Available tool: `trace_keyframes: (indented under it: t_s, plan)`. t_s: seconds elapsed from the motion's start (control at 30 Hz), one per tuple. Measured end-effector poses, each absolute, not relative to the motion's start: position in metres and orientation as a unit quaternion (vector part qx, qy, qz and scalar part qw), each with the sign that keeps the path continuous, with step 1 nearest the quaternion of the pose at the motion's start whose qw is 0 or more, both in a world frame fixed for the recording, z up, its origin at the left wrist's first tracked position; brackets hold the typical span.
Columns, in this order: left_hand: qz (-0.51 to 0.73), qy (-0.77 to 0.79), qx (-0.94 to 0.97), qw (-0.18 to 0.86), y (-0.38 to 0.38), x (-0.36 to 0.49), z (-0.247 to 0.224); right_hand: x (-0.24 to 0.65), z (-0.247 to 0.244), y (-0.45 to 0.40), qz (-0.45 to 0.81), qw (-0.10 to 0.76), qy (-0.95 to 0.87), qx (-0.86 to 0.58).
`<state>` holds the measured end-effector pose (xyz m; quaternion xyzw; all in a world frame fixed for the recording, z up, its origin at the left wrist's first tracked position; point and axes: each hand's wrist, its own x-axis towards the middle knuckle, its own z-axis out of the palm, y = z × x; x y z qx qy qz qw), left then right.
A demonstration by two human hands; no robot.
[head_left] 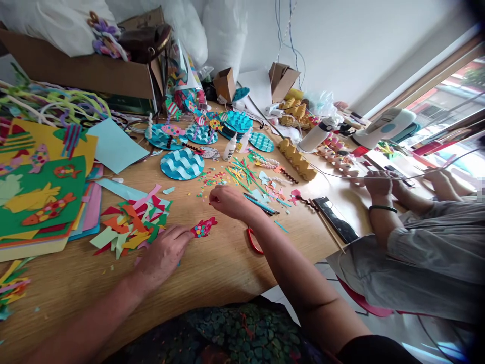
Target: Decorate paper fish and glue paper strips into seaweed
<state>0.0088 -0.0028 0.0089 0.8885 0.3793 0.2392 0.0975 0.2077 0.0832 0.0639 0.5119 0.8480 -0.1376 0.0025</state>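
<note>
Left hand (163, 255) is lying flat, fingers spread, fingertips touching the red paper fish (203, 227), whose long axis is running right and far toward the pinched right hand (226, 199).

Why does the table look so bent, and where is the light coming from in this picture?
In the head view the wide lens bows the wooden table and stretches the edges, so the co-worker's sleeve looks smeared. Daylight enters through the window at right, which is overexposed. The left hand, the right hand and the red paper fish are sharp, with only soft shadows.
</note>
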Motion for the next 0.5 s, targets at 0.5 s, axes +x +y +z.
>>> trace_keyframes:
  t_s: [0.5]
  plan:
    - [0.267,0.365,0.889,0.078,-0.001,0.008,0.007,0.208,0.056,0.121,-0.059,0.03,0.84,0.538]
